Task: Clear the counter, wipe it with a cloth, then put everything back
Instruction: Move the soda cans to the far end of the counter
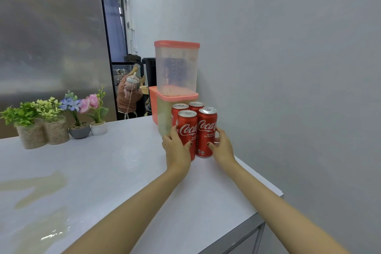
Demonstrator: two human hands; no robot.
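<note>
Several red Coca-Cola cans stand in a tight cluster on the white counter [107,173], near the wall. My left hand [175,146] wraps the front left can [187,128] from its left side. My right hand [223,146] wraps the front right can [207,130] from its right side. Two more cans [188,106] stand just behind them. Behind the cans is a low pink-lidded container [162,109] with a tall clear pink-lidded container [177,68] stacked on top.
Potted artificial plants and flowers [55,119] line the counter's far left edge. A grey wall [288,68] runs along the right, and the counter's right corner [281,193] ends close to it. A person [128,97] stands in the room beyond the doorway.
</note>
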